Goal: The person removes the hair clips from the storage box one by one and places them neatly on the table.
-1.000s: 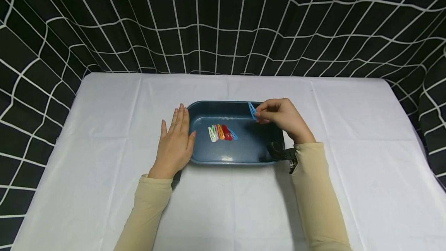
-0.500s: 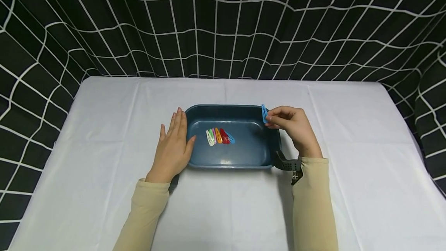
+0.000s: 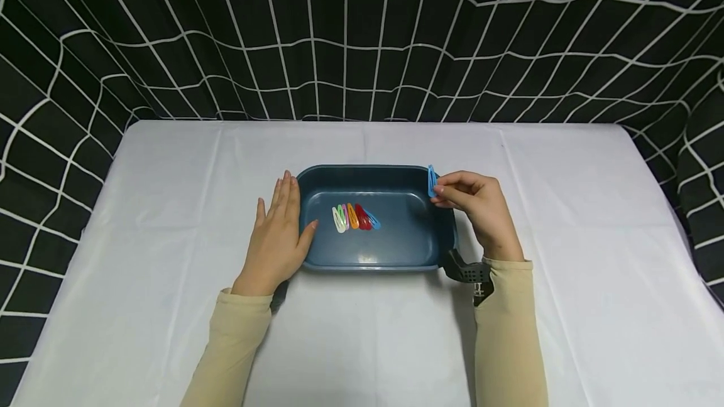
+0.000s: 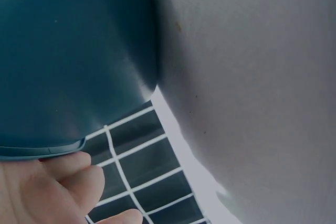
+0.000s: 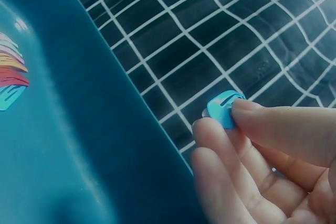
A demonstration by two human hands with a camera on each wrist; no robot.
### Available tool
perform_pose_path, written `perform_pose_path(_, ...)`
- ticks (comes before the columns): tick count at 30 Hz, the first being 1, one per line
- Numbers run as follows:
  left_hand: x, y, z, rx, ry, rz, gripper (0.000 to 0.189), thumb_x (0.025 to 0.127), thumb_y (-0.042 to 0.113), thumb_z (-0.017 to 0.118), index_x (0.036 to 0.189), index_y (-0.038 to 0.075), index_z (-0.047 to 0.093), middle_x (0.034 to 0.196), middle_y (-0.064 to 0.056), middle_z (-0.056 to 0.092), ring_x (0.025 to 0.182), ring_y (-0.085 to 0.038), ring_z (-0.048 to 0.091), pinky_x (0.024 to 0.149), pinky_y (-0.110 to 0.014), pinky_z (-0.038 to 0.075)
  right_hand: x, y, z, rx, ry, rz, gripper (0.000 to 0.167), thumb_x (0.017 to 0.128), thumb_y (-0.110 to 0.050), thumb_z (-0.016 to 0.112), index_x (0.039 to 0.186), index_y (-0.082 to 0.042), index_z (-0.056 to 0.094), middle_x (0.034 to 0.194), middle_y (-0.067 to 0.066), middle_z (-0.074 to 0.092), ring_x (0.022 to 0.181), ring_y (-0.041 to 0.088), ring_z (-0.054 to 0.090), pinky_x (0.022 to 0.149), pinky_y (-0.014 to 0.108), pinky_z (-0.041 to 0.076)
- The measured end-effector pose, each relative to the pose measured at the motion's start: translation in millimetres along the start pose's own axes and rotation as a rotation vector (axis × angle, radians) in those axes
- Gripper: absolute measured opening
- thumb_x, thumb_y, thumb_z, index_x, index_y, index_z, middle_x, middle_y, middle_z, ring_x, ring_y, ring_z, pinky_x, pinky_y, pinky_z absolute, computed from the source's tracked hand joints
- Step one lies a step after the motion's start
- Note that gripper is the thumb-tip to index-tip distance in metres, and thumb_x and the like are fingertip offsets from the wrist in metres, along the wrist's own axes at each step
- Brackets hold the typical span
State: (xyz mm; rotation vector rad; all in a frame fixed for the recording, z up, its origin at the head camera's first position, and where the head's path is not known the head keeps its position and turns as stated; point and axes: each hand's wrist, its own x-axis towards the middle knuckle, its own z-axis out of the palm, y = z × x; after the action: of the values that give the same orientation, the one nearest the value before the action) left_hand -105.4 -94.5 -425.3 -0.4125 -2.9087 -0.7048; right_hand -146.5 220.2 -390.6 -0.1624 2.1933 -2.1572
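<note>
Right hand (image 3: pixel 481 212): thumb and fingers clamped on a blue hair clip (image 3: pixel 432 182), right of center frame, at the tray's upper right corner. Clip stands roughly upright in head view; can't tell if it touches the rim. Right wrist view has it lower right of center, past the tray wall.

Left hand (image 3: pixel 275 240): left of center, along the tray's left side. Fingers straight, mostly together, little finger spread out; thumb laps over the rim. Holding nothing.

Blue tray (image 3: pixel 396 247): mid-frame on the white-covered worktop (image 3: pixel 170 206). Inside, left of its middle, a row of clips (image 3: pixel 353 216), close together: white, green, pink, orange, red, blue, left to right.

Black strap (image 3: pixel 466 271) at right wrist. White-gridded dark backdrop (image 3: pixel 328 17) across top of frame.
</note>
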Motion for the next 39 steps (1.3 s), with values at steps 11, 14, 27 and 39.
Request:
perform_pose_path(11, 0.7, -1.5, 1.3, 0.008, -0.004, 0.009, 0.073, 0.096, 0.032, 0.05, 0.146, -0.009, 0.018, 0.155, -0.02, 0.011, 0.142, -0.033, 0.013, 0.106, -0.062, 0.014, -3.8, -3, -4, 0.04, 0.023, -0.013, 0.01, 0.085, 0.008, 0.062, 0.086, 0.0, 0.069, 0.076, 0.004, 0.068, 0.066, 0.015, 0.067, 0.067, 0.026, 0.055)
perform_pose_path(14, 0.9, -1.6, 1.6, 0.002, -0.008, 0.009, 0.073, 0.096, 0.033, 0.049, 0.146, -0.008, 0.017, 0.155, -0.02, 0.01, 0.142, -0.033, 0.013, 0.106, -0.062, 0.014, -5.3, -3, -7, 0.046, 0.036, -0.013, 0.012, 0.085, 0.008, 0.062, 0.085, -0.001, 0.069, 0.075, 0.004, 0.068, 0.066, 0.015, 0.067, 0.067, 0.026, 0.055)
perform_pose_path(27, -0.1, 0.2, 0.2, -0.027, -0.016, -0.012, 0.071, 0.098, 0.035, 0.046, 0.146, -0.008, 0.017, 0.155, -0.019, 0.01, 0.143, -0.032, 0.011, 0.108, -0.06, 0.011, -7.6, -4, -16, 0.088, 0.084, -0.034, 0.012, 0.084, 0.01, 0.062, 0.085, 0.001, 0.069, 0.074, 0.007, 0.068, 0.064, 0.016, 0.068, 0.065, 0.028, 0.055)
perform_pose_path(39, -0.6, 0.7, 0.1, -0.038, -0.019, -0.018, 0.07, 0.099, 0.033, 0.045, 0.146, -0.009, 0.016, 0.155, -0.019, 0.009, 0.143, -0.032, 0.011, 0.108, -0.061, 0.011, -10.5, -3, -24, 0.076, 0.117, 0.011, 0.013, 0.084, 0.009, 0.063, 0.083, -0.002, 0.07, 0.074, 0.006, 0.068, 0.064, 0.014, 0.066, 0.065, 0.025, 0.055)
